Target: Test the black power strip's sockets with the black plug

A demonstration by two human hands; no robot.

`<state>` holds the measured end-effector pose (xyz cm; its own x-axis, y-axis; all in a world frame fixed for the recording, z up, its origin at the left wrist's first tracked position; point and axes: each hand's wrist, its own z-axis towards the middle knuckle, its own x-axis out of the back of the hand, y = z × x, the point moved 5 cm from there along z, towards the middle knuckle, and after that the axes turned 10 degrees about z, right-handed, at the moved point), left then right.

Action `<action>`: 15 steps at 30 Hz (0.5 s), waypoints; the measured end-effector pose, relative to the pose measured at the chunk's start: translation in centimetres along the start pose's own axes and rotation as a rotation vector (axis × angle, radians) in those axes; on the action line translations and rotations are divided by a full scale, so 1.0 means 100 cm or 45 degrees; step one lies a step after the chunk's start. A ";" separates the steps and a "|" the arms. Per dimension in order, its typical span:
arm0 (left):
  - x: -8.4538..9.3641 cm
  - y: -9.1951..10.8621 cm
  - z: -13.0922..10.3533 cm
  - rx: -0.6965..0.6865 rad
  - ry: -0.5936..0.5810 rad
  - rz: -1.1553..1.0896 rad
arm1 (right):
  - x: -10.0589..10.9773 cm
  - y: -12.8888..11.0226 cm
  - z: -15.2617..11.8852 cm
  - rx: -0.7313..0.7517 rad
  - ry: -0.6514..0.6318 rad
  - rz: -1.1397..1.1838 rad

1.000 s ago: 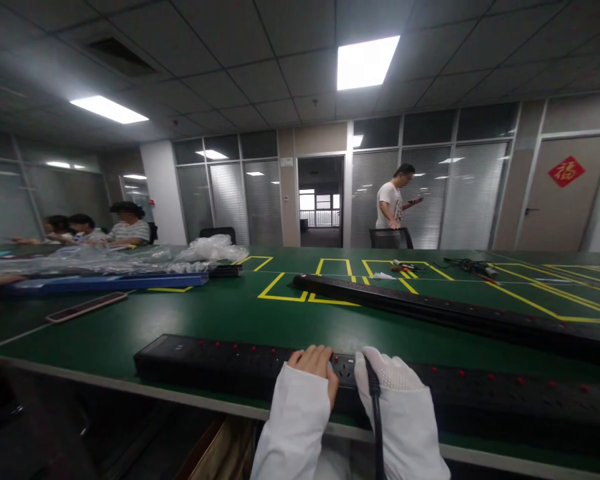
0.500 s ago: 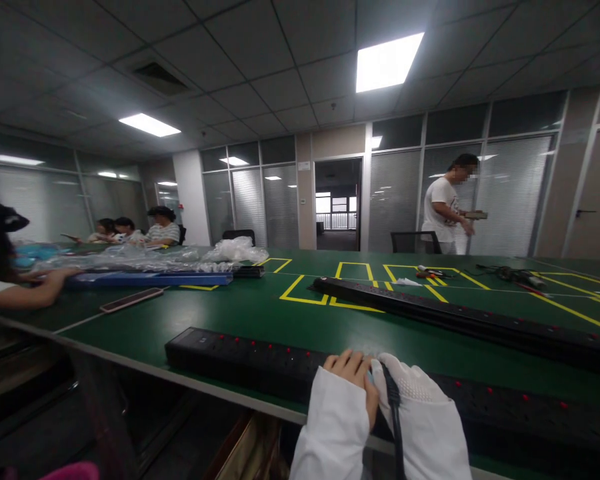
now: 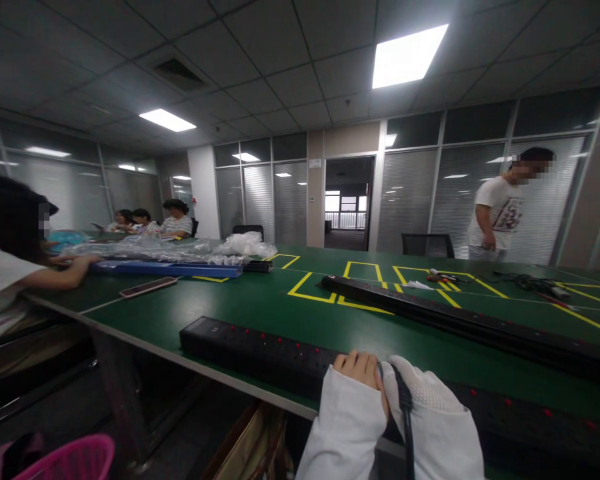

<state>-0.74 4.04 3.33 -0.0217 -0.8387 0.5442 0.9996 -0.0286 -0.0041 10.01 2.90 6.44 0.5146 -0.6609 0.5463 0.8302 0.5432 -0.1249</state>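
Observation:
A long black power strip [image 3: 260, 348] with red dots along its top lies near the table's front edge. My left hand [image 3: 359, 371], bare, curls its fingers over the strip near its middle. Pressed close beside it, my right hand [image 3: 425, 388] wears a white dotted glove and is closed around a black cable [image 3: 407, 407]. That cable hangs down over the glove toward me. Its upper end is hidden between my hands. Farther back, a second long black power strip [image 3: 430, 307] lies slanting to the right.
Yellow tape marks the green table [image 3: 260, 300]. A phone [image 3: 149, 287], a blue rail [image 3: 165, 269] and clear plastic wrap [image 3: 180, 249] lie left, near a seated person [image 3: 10, 280]. Cables [image 3: 530, 283] lie right; a person [image 3: 497, 213] stands behind. A pink basket [image 3: 75, 460] is below.
My view has turned slightly left and down, so more of the basket shows. Both hands remain together on the strip. The standing person has moved right and lowered an arm.

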 end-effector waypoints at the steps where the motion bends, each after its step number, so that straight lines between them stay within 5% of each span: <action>1: 0.000 0.000 0.000 -0.003 -0.001 -0.002 | -0.001 0.001 0.000 -0.018 0.005 -0.017; 10: 0.002 -0.001 0.001 0.013 -0.097 -0.052 | -0.014 0.006 -0.008 0.206 0.025 0.000; 15: 0.000 0.000 0.000 0.012 -0.057 -0.045 | -0.004 0.004 -0.003 -0.003 0.013 -0.007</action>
<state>-0.77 4.03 3.33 -0.0561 -0.8121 0.5808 0.9984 -0.0523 0.0234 10.21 3.25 5.91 0.5123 -0.6693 0.5381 0.8335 0.5386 -0.1237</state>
